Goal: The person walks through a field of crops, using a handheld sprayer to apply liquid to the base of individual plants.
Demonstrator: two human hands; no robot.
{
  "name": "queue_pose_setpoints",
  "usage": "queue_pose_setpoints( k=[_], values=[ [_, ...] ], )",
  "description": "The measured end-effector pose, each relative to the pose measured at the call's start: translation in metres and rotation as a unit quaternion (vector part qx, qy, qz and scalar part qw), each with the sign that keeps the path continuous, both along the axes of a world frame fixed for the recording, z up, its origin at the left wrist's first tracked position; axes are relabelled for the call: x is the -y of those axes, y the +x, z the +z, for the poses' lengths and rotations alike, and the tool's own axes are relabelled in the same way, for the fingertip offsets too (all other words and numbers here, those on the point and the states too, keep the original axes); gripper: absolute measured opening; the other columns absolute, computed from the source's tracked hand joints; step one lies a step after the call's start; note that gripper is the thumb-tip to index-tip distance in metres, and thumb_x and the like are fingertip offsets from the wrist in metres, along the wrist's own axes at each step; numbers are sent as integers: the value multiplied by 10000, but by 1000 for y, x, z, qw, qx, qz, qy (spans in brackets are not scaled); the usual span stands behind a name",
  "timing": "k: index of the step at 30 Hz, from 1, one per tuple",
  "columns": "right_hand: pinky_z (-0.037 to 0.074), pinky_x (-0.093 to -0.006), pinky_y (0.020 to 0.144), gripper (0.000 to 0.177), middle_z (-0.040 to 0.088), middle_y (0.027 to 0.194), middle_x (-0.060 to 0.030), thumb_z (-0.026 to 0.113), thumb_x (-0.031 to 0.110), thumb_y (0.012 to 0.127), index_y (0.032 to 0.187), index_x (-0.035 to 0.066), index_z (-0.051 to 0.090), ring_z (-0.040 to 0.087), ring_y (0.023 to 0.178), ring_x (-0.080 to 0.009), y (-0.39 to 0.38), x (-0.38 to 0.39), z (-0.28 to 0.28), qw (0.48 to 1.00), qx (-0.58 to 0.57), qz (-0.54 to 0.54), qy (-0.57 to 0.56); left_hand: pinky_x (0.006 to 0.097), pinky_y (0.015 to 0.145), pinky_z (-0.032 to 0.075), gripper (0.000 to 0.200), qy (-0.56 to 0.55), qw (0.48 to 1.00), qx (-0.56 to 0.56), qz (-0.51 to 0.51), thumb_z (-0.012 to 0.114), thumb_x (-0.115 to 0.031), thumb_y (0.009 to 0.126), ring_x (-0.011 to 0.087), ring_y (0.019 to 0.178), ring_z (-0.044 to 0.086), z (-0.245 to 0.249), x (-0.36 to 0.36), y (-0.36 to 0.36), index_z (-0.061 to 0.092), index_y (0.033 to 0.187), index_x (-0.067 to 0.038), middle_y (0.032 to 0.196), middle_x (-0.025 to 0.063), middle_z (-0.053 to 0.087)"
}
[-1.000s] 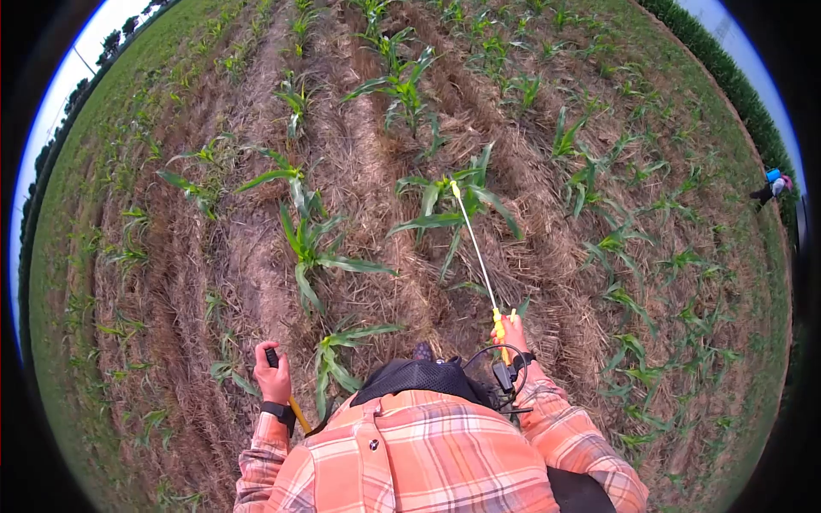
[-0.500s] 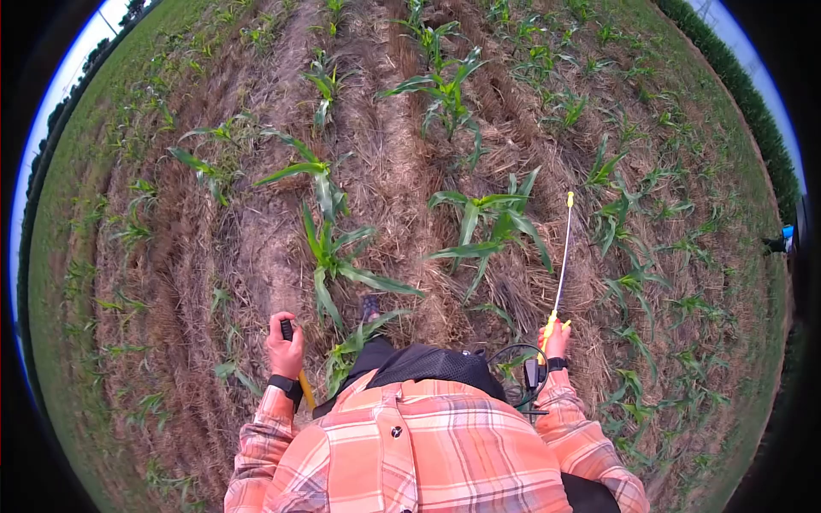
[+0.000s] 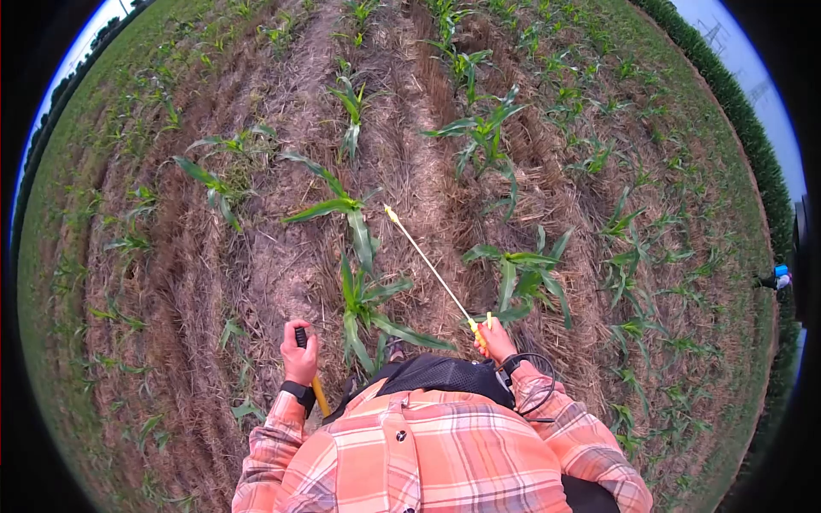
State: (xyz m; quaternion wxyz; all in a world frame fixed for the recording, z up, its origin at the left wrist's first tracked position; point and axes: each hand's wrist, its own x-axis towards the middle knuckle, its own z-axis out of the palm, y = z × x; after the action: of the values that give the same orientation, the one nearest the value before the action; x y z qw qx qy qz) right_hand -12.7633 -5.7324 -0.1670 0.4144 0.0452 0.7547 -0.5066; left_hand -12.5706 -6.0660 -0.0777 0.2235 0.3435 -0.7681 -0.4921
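My left hand (image 3: 299,357) is closed round the black grip (image 3: 301,336) of a lever, whose yellow bar (image 3: 321,397) runs down beside my body. In my right hand (image 3: 496,340) is the yellow handle of a spray wand (image 3: 434,272). The thin pale wand slants up and to the left, and its yellow nozzle (image 3: 391,214) hangs near a young corn plant (image 3: 342,205). Another leafy plant (image 3: 361,299) stands between my hands, left of the wand. A dark hose (image 3: 552,376) loops beside my right wrist.
Rows of young corn (image 3: 487,132) grow out of straw-covered soil (image 3: 402,171). Another plant (image 3: 526,272) stands just beyond my right hand. Far off at the right edge is a person (image 3: 782,279) with something blue. A dark green tree line (image 3: 727,81) borders the field.
My right hand has moved left, and the wand has swung from nearly upright to a leftward slant. My left hand keeps its grip. The plants have shifted slightly right and down in view.
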Motion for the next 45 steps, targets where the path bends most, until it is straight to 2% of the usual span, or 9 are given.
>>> queue_pose_setpoints(
  k=[4, 10, 11, 16, 18, 22, 28, 37, 45],
  values=[
    [321, -192, 313, 189, 516, 571, -31, 420, 263, 841, 873, 84, 371, 435, 366, -67, -8, 43, 8, 995, 50, 83, -15, 227, 410, 297, 181, -58, 998, -1, -9, 509, -8, 691, 70, 443, 359, 4, 19, -15, 462, 854, -72, 525, -12, 378],
    [336, -207, 321, 203, 507, 572, -38, 448, 262, 838, 898, 83, 372, 450, 385, -87, -30, 72, -7, 979, 93, 155, -97, 224, 414, 286, 185, 21, 999, -19, 18, 514, 4, 699, 58, 450, 344, -2, 37, -31, 462, 860, -73, 522, -30, 358],
    [348, -209, 328, 195, 500, 584, -38, 453, 242, 837, 908, 81, 369, 464, 404, -93, -33, 76, -13, 980, 94, 137, -109, 217, 423, 284, 196, -36, 999, -9, 12, 514, 17, 696, 54, 461, 341, -2, 43, -35, 461, 862, -74, 537, -32, 356],
    [362, -197, 355, 170, 504, 652, -52, 439, 227, 846, 873, 86, 347, 497, 459, -100, -77, 78, -15, 983, 104, 98, -115, 218, 423, 275, 201, -14, 999, -23, 36, 510, 24, 694, 49, 468, 337, -3, 55, -61, 460, 861, -75, 545, -38, 351],
    [363, -204, 344, 161, 503, 632, -59, 434, 217, 846, 871, 86, 343, 496, 448, -107, -101, 74, -18, 993, 38, 97, -51, 221, 423, 272, 202, 9, 999, -9, 50, 503, 29, 695, 48, 470, 335, 2, 58, -79, 460, 862, -76, 543, -43, 347],
    [333, -198, 284, 178, 520, 559, -57, 395, 250, 852, 878, 83, 340, 455, 359, -89, -152, 55, -9, 999, 13, -1, -45, 224, 426, 257, 199, -96, 995, 5, 26, 503, 26, 700, 52, 476, 309, 20, 53, -132, 455, 865, -76, 545, -47, 324],
    [314, -222, 294, 188, 499, 553, -75, 411, 267, 846, 862, 93, 342, 425, 343, -115, -224, 12, 1, 974, 9, -202, -104, 230, 428, 254, 176, -81, 997, 2, 5, 513, 14, 694, 58, 483, 302, 18, 51, -203, 461, 837, -73, 565, -31, 323],
    [302, -223, 279, 201, 470, 563, -80, 364, 304, 856, 864, 105, 332, 414, 346, -125, -294, -60, -31, 924, -72, -368, -79, 218, 428, 289, 188, -48, 998, 29, -20, 492, 16, 692, 57, 479, 353, 34, 44, -269, 460, 854, -73, 578, -20, 374],
    [303, -232, 283, 216, 481, 571, -87, 377, 308, 843, 860, 100, 320, 411, 352, -128, -324, -49, -22, 885, -98, -453, -45, 223, 413, 292, 180, -61, 998, 10, -21, 510, -2, 705, 61, 454, 364, 15, 84, -307, 461, 859, -81, 525, -23, 371]
  ],
)
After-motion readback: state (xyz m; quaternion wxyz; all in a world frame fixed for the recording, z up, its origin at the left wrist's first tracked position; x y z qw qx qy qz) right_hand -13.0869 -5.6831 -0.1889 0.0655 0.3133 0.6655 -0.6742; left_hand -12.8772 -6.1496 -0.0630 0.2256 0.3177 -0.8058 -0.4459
